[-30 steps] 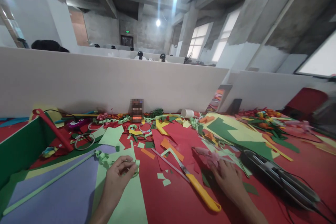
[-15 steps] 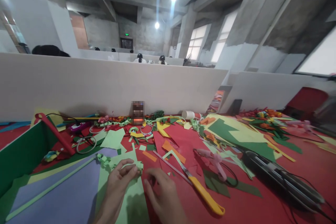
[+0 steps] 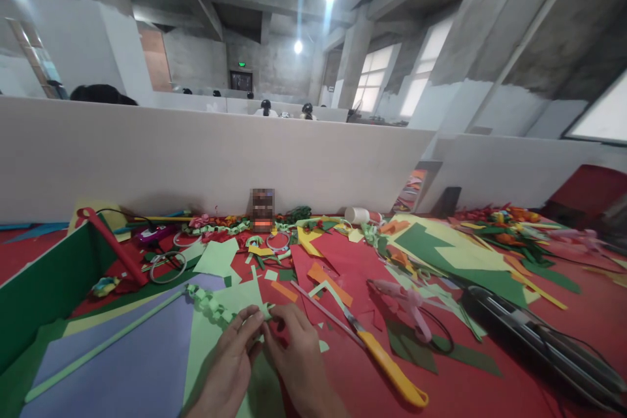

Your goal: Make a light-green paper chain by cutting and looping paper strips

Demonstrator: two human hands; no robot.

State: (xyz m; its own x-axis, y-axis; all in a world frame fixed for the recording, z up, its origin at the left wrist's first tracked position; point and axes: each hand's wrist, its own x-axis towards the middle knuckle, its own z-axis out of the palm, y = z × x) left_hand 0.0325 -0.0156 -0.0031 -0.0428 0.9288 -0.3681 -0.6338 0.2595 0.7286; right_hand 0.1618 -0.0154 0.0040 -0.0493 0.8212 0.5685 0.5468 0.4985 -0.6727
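Head view: the left hand (image 3: 232, 349) pinches between thumb and bent fingers the near end of a light-green paper chain (image 3: 211, 304), whose small, curled, interlinked loops trail away to the left over flat sheets. The right hand (image 3: 296, 347), fingers curled, meets the same end; whether it grips the paper cannot be told, the fingertips being partly hidden. Beneath lies a smooth, matte light-green sheet (image 3: 202, 346), overlapping a lilac sheet (image 3: 122, 356) crossed by a slender, straight pale-green rod (image 3: 105, 347). To the right, on the red tabletop (image 3: 362, 395), rest a tool with a smooth, rounded yellow handle (image 3: 392, 369), a thin pale-pink stick (image 3: 328, 313), and a glossy pink glue gun (image 3: 401, 299) with a looping dark cord. Farther right lies an elongated, shiny black device (image 3: 539, 343); angular paper offcuts (image 3: 284, 290) are strewn beyond the hands.
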